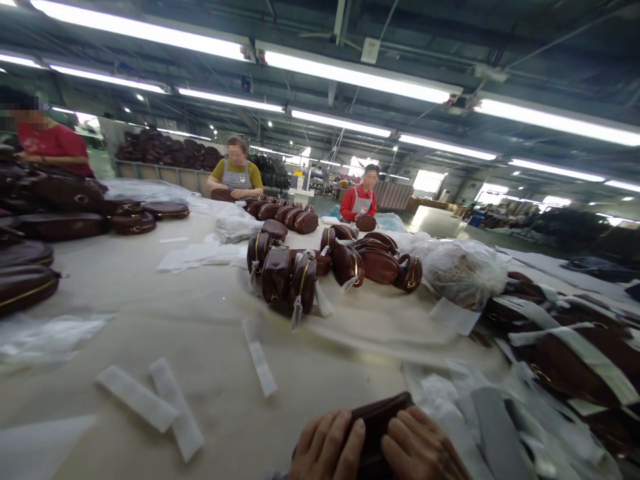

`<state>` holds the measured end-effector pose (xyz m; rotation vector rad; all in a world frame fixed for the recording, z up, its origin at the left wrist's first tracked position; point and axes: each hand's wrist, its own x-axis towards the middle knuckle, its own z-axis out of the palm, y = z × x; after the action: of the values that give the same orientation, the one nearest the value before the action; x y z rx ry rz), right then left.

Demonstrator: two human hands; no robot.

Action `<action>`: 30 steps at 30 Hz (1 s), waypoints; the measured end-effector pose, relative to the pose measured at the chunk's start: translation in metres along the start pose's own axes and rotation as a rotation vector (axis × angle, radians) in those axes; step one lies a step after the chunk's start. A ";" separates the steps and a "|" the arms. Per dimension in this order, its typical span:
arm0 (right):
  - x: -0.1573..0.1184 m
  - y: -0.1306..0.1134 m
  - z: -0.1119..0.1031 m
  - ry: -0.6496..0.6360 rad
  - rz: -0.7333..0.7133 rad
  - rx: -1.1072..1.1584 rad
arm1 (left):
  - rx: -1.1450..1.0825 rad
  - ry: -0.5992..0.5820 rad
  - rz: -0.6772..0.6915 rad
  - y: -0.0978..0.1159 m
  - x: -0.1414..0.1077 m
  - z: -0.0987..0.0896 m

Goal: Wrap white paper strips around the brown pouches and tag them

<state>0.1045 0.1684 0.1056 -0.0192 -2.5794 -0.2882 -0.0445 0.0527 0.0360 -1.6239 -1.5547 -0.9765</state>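
Note:
At the bottom edge, a dark brown leather bag (pixel 376 427) is held between my two hands. My left hand (pixel 327 445) has its fingers bent over the bag's left side. On the right side, my right hand (pixel 423 445) grips it with curled fingers. The bag's lower part is cut off by the frame. Beyond my hands, a group of brown bags with gold zippers (pixel 303 280) stands on the pale table (pixel 215 360). White paper strips (pixel 260 357) lie to the left of my hands.
Brown bags are piled at the left (pixel 60 200) and right (pixel 575 360). A clear plastic bundle (pixel 463 270) sits right of centre, with plastic sheets (pixel 470 407) nearer me. Three people are across the table, one in red (pixel 53 143), one in yellow-green (pixel 237 175), another in red (pixel 359 200).

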 end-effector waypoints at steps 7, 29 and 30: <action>-0.018 0.004 -0.011 0.036 0.190 0.235 | -0.120 -0.086 0.013 0.003 0.007 -0.010; -0.036 0.040 0.005 -0.134 0.355 0.368 | -0.291 -0.448 -0.207 0.004 0.027 -0.021; -0.035 0.041 0.007 -0.154 0.365 0.390 | -0.300 -0.447 -0.229 0.004 0.028 -0.021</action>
<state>0.1342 0.2116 0.0900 -0.3774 -2.6732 0.3639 -0.0413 0.0480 0.0708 -2.0071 -2.0029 -1.0554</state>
